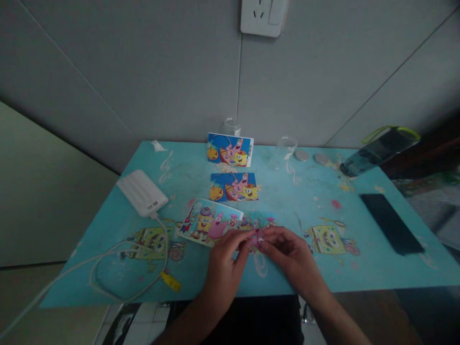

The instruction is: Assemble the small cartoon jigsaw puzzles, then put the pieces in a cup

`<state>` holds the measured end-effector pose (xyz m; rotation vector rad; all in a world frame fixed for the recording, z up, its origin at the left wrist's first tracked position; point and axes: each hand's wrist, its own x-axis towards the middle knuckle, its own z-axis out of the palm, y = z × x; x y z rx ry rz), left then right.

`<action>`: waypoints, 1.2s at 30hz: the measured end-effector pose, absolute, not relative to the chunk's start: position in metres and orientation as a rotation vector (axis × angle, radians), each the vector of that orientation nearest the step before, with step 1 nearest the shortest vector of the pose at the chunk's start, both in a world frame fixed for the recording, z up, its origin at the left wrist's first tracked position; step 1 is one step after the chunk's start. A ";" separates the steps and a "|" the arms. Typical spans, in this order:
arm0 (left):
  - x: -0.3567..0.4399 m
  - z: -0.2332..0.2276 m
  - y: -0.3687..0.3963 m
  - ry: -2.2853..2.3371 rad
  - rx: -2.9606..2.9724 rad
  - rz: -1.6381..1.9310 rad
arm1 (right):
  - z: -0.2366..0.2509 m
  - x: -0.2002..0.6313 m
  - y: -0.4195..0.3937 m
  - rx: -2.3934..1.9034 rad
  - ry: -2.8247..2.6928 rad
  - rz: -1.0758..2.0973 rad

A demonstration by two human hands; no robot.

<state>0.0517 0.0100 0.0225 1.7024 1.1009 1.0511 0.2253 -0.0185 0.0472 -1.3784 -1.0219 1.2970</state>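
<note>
Pinching a small pinkish piece (257, 241) between their fingertips, the left hand (226, 256) and right hand (287, 251) meet over the near edge of a turquoise cartoon-printed table (287, 201). What the piece is cannot be made out. Beside it lie a cartoon picture card (208, 223) and a partly hidden picture (259, 221). No writing is readable.

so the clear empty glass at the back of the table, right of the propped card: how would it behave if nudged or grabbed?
The clear glass looks empty and thin-walled, so probably light and easy to slide on the smooth blue table. It stands upright and taller than wide; a high push could tip it, and it might then roll. Transparent walls suggest glass or hard plastic: likely rigid, possibly slippery and breakable.
</note>
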 end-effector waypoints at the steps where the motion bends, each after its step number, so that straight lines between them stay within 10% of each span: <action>1: 0.052 0.023 0.010 1.111 1.634 1.041 | 0.046 0.225 -0.020 -1.384 -1.033 1.293; 12: 0.053 0.031 0.015 1.129 1.345 0.973 | 0.048 0.216 -0.029 -1.518 -1.162 1.182; 36: -0.021 0.004 0.016 1.167 2.714 0.714 | 0.033 0.241 0.023 -1.877 -1.526 0.799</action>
